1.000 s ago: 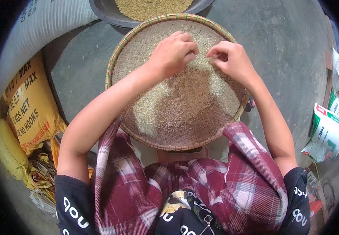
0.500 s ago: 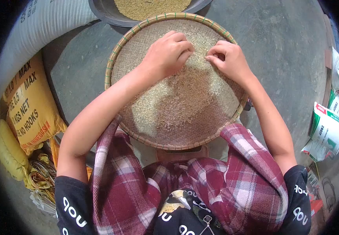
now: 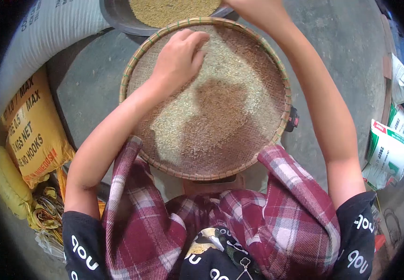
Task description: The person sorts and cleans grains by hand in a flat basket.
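A round woven winnowing tray (image 3: 276,135) with a bamboo rim bears a spread of pale grain, darker toward the middle under a shadow. Over its upper left part is my left hand (image 3: 178,58), fingers bent downward and thumb apart from them, nothing visible between. My right hand (image 3: 260,11) reaches past the far rim to the right edge of a dark basin (image 3: 118,23), which holds yellowish unhusked grain (image 3: 174,11). The top of the view cuts off part of that hand, and its fingertips are barely visible.
A large white sack (image 3: 62,28) lies at the upper left, above a yellow printed sack (image 3: 38,130). On the right are green and white packets (image 3: 388,151). A small black object (image 3: 293,119) sits beside the tray's right rim. Plaid cloth (image 3: 286,214) covers my legs.
My right hand has left the tray's grain and moved up to the basin's edge. My left hand has shifted slightly left, and its thumb and fingers have parted.
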Tool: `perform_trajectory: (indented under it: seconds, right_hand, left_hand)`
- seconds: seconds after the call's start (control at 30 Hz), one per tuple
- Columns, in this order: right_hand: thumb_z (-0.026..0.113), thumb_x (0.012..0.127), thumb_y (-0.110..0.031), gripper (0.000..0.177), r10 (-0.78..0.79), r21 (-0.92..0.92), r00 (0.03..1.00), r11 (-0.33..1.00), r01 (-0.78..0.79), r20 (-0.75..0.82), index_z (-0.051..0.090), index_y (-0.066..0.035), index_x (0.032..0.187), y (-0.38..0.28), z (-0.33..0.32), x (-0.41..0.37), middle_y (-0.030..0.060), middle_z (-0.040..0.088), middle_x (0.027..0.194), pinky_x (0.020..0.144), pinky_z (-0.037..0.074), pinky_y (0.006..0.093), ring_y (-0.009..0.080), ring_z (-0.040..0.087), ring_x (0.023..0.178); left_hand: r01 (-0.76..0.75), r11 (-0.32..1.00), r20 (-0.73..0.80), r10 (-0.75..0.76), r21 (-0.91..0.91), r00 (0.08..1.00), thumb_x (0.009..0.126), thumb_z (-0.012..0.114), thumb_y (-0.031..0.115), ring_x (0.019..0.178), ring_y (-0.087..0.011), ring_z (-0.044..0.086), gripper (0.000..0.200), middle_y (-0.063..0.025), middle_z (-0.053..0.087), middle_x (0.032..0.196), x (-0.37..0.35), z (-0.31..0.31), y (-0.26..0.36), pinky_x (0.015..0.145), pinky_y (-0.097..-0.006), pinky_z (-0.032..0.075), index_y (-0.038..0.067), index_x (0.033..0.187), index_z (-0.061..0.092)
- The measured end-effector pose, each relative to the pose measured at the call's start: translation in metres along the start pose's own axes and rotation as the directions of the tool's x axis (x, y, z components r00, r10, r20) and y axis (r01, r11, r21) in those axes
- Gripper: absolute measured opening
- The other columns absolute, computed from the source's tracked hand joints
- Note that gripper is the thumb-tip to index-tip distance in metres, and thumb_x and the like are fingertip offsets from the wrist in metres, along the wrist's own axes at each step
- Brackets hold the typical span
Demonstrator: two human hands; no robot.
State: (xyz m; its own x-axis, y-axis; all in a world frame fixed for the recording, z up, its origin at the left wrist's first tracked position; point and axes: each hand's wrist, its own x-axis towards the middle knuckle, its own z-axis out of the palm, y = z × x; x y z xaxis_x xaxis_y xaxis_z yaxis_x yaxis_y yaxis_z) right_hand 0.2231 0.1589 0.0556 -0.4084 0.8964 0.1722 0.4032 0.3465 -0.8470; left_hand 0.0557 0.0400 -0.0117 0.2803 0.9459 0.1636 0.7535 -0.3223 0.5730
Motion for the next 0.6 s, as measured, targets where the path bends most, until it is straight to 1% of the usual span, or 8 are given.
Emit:
perform_trajectory:
  seconds: [0.07, 0.13, 0.17, 0.2, 0.23, 0.27, 0.37, 0.6]
  right_hand:
    - [0.072, 0.074, -0.01, 0.019, -0.153, -0.024, 0.982, 0.988, 0.151, -0.11, 0.072, 0.0, 0.09, 0.021, 0.027, 0.033, 0.0175, 0.071, 0.082, 0.068, 0.055, 0.0346, 0.0265, 0.07, 0.074]
    - [0.07, 0.074, -0.01, 0.028, -0.527, -0.316, 0.825, 0.833, 0.454, -0.205, 0.07, 0.002, 0.1, 0.038, 0.044, 0.046, 0.0206, 0.07, 0.087, 0.073, 0.056, 0.0382, 0.0315, 0.07, 0.078]
    - [0.07, 0.074, -0.011, 0.038, -0.291, -0.189, 0.956, 0.941, 0.281, -0.027, 0.067, 0.001, 0.11, 0.018, 0.033, 0.033, 0.0235, 0.069, 0.096, 0.079, 0.056, 0.0406, 0.0343, 0.069, 0.085]
    - [0.07, 0.074, -0.011, 0.038, -0.292, -0.184, 0.956, 0.942, 0.281, -0.033, 0.067, 0.001, 0.11, 0.012, 0.028, 0.02, 0.0235, 0.069, 0.096, 0.079, 0.056, 0.0406, 0.0343, 0.069, 0.085]
    - [0.07, 0.075, -0.009, 0.038, -0.181, -0.193, 0.983, 0.964, 0.185, 0.041, 0.067, 0.001, 0.111, 0.01, 0.023, 0.009, 0.0224, 0.07, 0.098, 0.077, 0.057, 0.0399, 0.0329, 0.07, 0.085]
    - [0.07, 0.075, -0.008, 0.039, -0.066, -0.211, 0.991, 0.973, 0.09, 0.117, 0.066, 0.001, 0.112, 0.013, 0.018, -0.001, 0.0213, 0.07, 0.099, 0.076, 0.058, 0.0392, 0.0316, 0.07, 0.085]
    - [0.068, 0.082, -0.022, 0.023, -0.035, -0.229, 0.998, 0.972, 0.045, 0.047, 0.073, -0.006, 0.098, 0.036, 0.003, -0.043, 0.0125, 0.072, 0.086, 0.073, 0.056, 0.0337, 0.0213, 0.071, 0.076]
    - [0.067, 0.084, -0.016, 0.018, 0.125, -0.367, 0.984, 0.916, -0.164, -0.127, 0.072, -0.006, 0.098, 0.047, -0.043, -0.113, 0.0091, 0.07, 0.087, 0.068, 0.052, 0.031, 0.02, 0.066, 0.071]
  left_hand:
    - [0.007, 0.999, -0.027, -0.008, -0.035, 1.0, 0.085, 0.066, 0.011, 0.091, -0.0265, 0.062, 0.03, -0.0107, 0.062, 0.097, 0.001, 0.001, -0.003, 0.085, -0.0386, 0.049, 0.007, 0.115, 0.062]
    - [0.046, 0.998, 0.049, -0.044, -0.044, 0.998, 0.086, 0.066, 0.013, 0.102, -0.0277, 0.06, 0.032, -0.0134, 0.061, 0.109, 0.006, 0.0, -0.001, 0.092, -0.04, 0.048, 0.005, 0.117, 0.062]
    - [-0.088, 0.996, -0.003, 0.088, 0.031, 0.996, 0.087, 0.065, 0.016, 0.111, -0.0291, 0.057, 0.034, -0.0142, 0.059, 0.117, 0.008, 0.005, -0.001, 0.098, -0.0422, 0.045, 0.004, 0.119, 0.061]
    - [-0.212, 0.971, -0.048, 0.219, 0.112, 0.975, 0.088, 0.064, 0.018, 0.12, -0.0304, 0.054, 0.037, -0.0149, 0.057, 0.126, 0.008, 0.008, -0.002, 0.104, -0.0445, 0.042, 0.003, 0.121, 0.06]
    - [-0.259, 0.953, 0.111, 0.243, 0.16, 0.964, 0.092, 0.061, 0.03, 0.139, -0.0327, 0.035, 0.053, -0.0161, 0.041, 0.147, 0.004, 0.011, -0.004, 0.115, -0.0483, 0.03, 0.003, 0.136, 0.049]
    - [-0.255, 0.953, 0.11, 0.239, 0.163, 0.965, 0.092, 0.061, 0.03, 0.139, -0.0327, 0.035, 0.053, -0.0161, 0.041, 0.147, 0.0, 0.015, 0.001, 0.115, -0.0483, 0.03, 0.003, 0.136, 0.049]
    - [-0.318, 0.937, 0.442, 0.227, 0.143, 0.868, 0.092, 0.056, 0.049, 0.149, -0.0285, 0.011, 0.084, -0.0141, 0.013, 0.161, -0.023, 0.028, 0.013, 0.12, -0.0471, 0.017, 0.009, 0.154, 0.016]
    - [-0.38, 0.92, 0.58, 0.363, -0.098, 0.729, 0.09, 0.053, 0.057, 0.149, -0.0256, 0.01, 0.088, -0.01, 0.013, 0.161, -0.086, 0.015, 0.029, 0.121, -0.0454, 0.014, 0.01, 0.154, 0.015]
